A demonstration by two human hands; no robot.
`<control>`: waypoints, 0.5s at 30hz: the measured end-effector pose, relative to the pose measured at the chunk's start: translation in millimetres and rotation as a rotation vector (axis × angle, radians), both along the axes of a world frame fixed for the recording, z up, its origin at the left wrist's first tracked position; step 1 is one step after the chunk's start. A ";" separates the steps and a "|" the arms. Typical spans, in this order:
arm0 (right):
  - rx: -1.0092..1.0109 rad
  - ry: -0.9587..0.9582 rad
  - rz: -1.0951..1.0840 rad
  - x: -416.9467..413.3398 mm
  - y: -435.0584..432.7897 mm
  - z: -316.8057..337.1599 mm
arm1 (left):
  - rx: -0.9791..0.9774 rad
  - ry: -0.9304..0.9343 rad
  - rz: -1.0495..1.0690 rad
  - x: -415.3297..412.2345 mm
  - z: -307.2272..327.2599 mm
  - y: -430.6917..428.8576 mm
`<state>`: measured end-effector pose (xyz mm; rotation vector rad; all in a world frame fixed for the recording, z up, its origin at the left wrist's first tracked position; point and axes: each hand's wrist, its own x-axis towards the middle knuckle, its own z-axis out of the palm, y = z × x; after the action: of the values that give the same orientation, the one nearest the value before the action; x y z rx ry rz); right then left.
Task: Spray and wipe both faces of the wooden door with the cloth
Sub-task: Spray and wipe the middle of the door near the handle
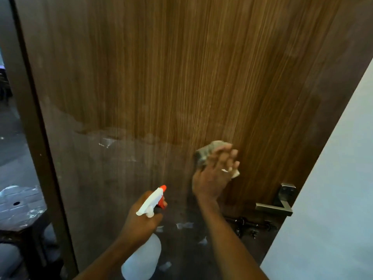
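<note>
The wooden door (161, 67) fills most of the view, its grain brown above and dull, smeared and wet-looking across the lower half. My right hand (212, 174) presses a bunched grey-green cloth (207, 151) flat against the door, just above and left of the handle. My left hand (141, 219) grips a white spray bottle (143, 257) by the neck; its white trigger head with an orange nozzle (155, 197) points up towards the door. The cloth is largely hidden under my fingers.
A steel lever handle (276, 207) with its plate sits at the door's lower right, a dark bolt latch (248, 225) below it. A pale wall (333, 188) stands at the right. The dark door edge (34, 128) runs down the left; beyond it, a grey patterned stool top (18, 205).
</note>
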<state>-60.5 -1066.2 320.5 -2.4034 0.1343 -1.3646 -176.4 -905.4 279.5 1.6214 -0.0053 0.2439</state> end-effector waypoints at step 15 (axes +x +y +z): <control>-0.001 -0.154 -0.016 24.0 -24.5 23.5 | 0.027 0.076 0.120 2.2 -6.8 18.6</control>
<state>-36.4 -1090.7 344.0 -2.2918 0.1125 -1.5505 -174.2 -886.8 272.8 1.6587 0.1485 0.2754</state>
